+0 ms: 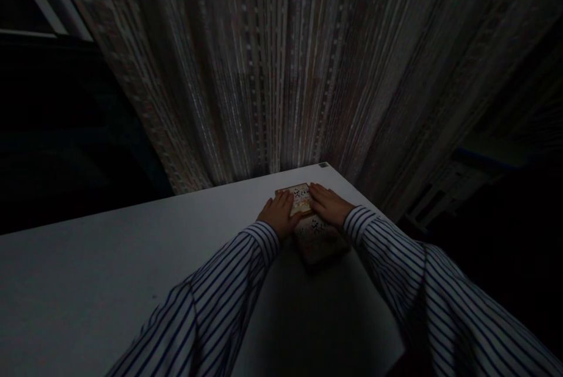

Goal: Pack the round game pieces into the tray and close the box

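A flat, cream-and-brown piece with dark lettering, a book or a thin box (301, 196), lies near the far corner of the white table. My left hand (278, 211) rests over its left side, fingers stretched out and the thumb along its near edge. On its right side lies my right hand (328, 204), also with straight fingers pointing away from me. A second, similar lettered piece (319, 239) sits closer to me, below and between my wrists, partly in shadow. Whether the two pieces overlap I cannot tell.
The white table (132, 254) stretches to the left. A small dark square (324, 165) marks its far corner. Behind the table hangs a patterned string curtain (281, 72). Dim shelving or a rack (435, 189) stands at the right; the surroundings are very dark.
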### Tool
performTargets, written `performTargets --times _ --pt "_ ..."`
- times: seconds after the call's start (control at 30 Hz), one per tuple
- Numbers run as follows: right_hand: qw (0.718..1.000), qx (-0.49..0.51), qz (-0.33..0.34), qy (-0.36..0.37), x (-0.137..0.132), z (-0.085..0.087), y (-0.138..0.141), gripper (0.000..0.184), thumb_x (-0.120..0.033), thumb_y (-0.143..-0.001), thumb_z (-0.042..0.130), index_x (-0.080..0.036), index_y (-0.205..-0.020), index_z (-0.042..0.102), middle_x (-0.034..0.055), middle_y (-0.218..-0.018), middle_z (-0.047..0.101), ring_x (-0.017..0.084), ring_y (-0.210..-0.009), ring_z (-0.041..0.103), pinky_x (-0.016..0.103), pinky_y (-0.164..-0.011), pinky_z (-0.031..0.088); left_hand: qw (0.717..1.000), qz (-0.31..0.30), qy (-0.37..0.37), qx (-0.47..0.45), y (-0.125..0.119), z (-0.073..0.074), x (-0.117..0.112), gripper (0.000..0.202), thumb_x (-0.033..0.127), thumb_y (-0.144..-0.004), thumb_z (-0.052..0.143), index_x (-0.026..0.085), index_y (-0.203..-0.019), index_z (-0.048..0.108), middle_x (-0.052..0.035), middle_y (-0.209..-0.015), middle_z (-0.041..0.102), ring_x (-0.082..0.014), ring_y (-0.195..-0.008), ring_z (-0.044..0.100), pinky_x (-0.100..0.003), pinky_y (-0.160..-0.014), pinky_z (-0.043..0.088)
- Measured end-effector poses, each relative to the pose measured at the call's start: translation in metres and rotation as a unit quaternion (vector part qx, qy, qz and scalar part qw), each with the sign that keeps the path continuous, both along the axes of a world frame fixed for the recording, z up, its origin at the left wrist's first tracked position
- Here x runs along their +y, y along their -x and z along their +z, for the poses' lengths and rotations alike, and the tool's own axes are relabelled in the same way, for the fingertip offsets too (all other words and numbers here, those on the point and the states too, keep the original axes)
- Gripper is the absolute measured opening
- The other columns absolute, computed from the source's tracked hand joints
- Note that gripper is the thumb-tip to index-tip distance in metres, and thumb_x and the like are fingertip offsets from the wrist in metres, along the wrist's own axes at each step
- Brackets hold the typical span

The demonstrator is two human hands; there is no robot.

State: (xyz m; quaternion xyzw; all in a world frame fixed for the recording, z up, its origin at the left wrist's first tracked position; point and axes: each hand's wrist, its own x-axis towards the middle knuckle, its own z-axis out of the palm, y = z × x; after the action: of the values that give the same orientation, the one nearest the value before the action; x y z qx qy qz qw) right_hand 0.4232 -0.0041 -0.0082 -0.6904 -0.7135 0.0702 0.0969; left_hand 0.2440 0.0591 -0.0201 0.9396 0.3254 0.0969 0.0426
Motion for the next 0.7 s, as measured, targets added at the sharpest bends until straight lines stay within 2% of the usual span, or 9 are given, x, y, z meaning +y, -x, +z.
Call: performTargets --times 0.13,0.27,0.53,0.7 --pt "1.000 0.012 -0.001 0.001 0.021 0.005 0.005 0.059 -0.039 -0.087 0.021 -0.010 -0.137 0.016 0.0104 -0.144 0.013 0.022 -0.131 0.009 0.044 -0.104 0.013 1.000 0.011 0.005 -0.006 -0.002 -0.004 0.014 0.061 0.046 -0.084 0.025 0.011 -0.133 0.024 -0.0118 -0.142 0.021 -0.0253 -0.130 0.017 -0.044 -0.102 0.022" --pt "1.000 0.019 0.002 0.019 0.035 0.000 0.016 0.058 -0.039 -0.087 0.019 -0.011 -0.137 0.016 0.0098 -0.144 0.012 0.023 -0.132 0.007 0.047 -0.104 0.012 1.000 0.015 -0.001 0.008 0.001 -0.010 0.020 0.059 0.047 -0.085 0.024 0.013 -0.133 0.024 -0.0115 -0.142 0.021 -0.0245 -0.130 0.016 -0.046 -0.101 0.021" --pt "1.000 -0.008 0.005 0.011 0.039 -0.014 0.017 0.055 -0.038 -0.087 0.021 -0.013 -0.136 0.020 0.0101 -0.144 0.013 0.024 -0.131 0.007 0.048 -0.102 0.016 1.000 0.015 -0.005 0.015 0.005 -0.018 0.023 0.058 0.047 -0.085 0.024 0.013 -0.132 0.027 -0.0126 -0.141 0.023 -0.0240 -0.130 0.016 -0.046 -0.101 0.023" --pt "1.000 -0.011 0.009 0.021 0.041 -0.014 0.017 0.056 -0.037 -0.087 0.022 -0.012 -0.137 0.020 0.0104 -0.144 0.013 0.024 -0.131 0.007 0.048 -0.102 0.016 1.000 0.012 -0.009 0.015 0.005 -0.020 0.025 0.060 0.049 -0.085 0.021 0.013 -0.133 0.027 -0.0121 -0.141 0.024 -0.0243 -0.130 0.017 -0.046 -0.101 0.022"
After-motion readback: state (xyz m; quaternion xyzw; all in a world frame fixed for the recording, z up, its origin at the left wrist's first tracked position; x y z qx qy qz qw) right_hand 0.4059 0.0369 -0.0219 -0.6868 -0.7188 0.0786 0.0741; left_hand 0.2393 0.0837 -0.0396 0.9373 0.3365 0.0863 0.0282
